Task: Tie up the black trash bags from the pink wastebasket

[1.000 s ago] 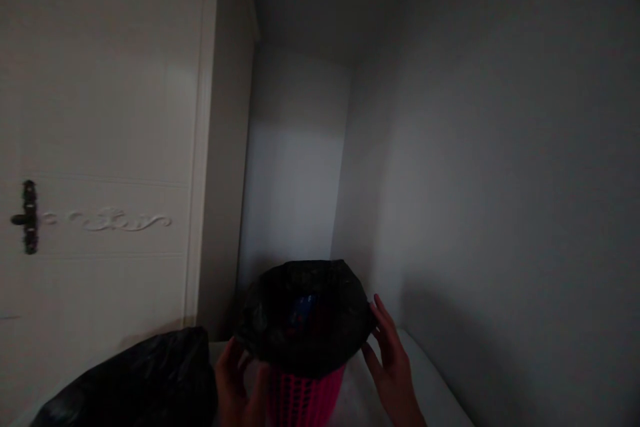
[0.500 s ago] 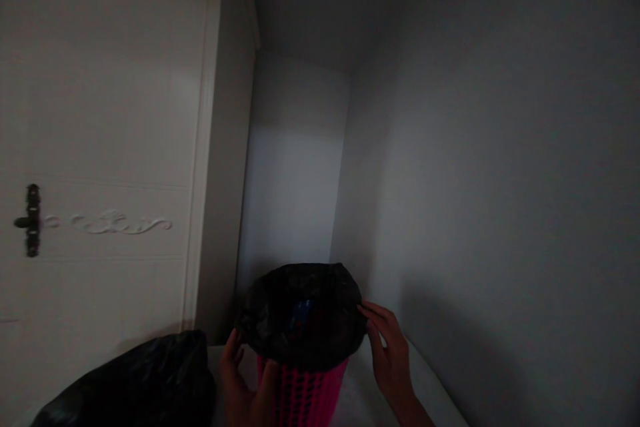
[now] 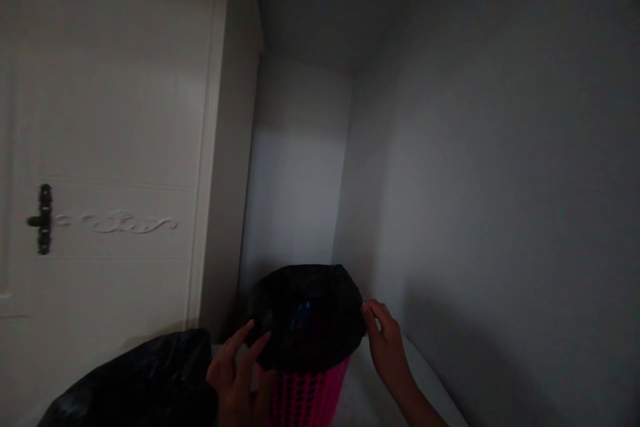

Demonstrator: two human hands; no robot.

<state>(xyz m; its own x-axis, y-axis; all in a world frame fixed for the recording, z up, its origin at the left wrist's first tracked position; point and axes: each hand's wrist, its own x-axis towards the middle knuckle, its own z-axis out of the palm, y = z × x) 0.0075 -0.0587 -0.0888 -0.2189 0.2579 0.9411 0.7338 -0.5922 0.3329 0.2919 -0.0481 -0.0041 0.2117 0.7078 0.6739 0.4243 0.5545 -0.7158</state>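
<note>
So there's one pink bin in front of me, the plastic kind with a lattice of holes in the wall, and one black liner bag stretched over its rim and folded down over the upper part. One more black bag sits bulging at the lower left, just beside the bin, and it looks full. Something small and blue shows inside the liner; too dark to say what it is.

The bin stands upright, long axis vertical, mouth pointing up and a bit toward me. It sits on a pale floor in a narrow corner, with a plain wall close on its right and the white door with its one dark handle well off to the left.

The bin is right between my two hands. My left hand is at the near left side, fingers spread and raised, with the fingertips at the folded-down edge of the liner. I can't tell for sure whether they're actually touching the plastic or just hovering against it. My right hand is on the far right side of the rim, fingers curled in, and it looks like it's pinching the liner's edge between thumb and fingers, though the light is pretty bad.
</note>
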